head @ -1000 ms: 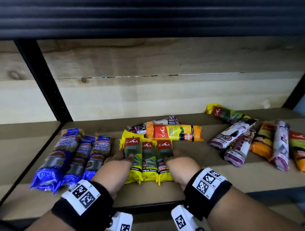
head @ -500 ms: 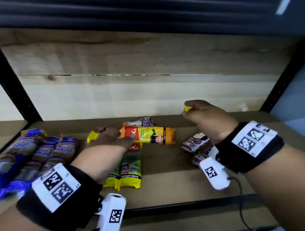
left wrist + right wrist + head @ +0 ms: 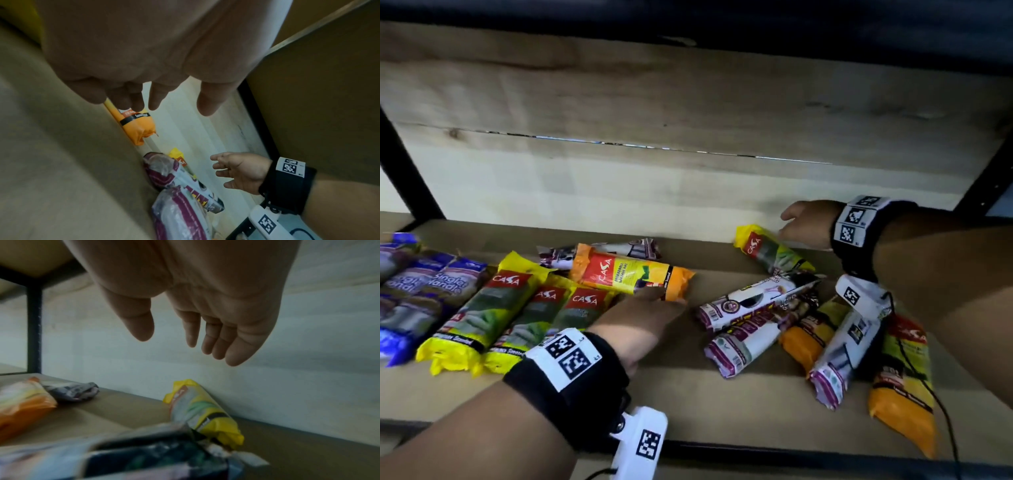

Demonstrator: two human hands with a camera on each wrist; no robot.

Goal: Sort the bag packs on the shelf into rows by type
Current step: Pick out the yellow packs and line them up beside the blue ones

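Note:
A lone yellow pack lies at the back of the shelf by the wall. My right hand hovers just above its far end, fingers straight and holding nothing. My left hand is open, its fingertips at the near right end of an orange pack lying crosswise. Three yellow packs lie side by side in a row to the left of that hand, and blue packs lie in a row further left.
White-and-purple packs and orange packs lie jumbled at the right under my right wrist. Another white-and-purple pack sits behind the crosswise orange one. The wooden back wall and black posts bound the shelf.
My right hand, which pinched the lone yellow pack's end half a second ago, now hangs open over it. My left hand has slid from the yellow row to the orange pack's right end.

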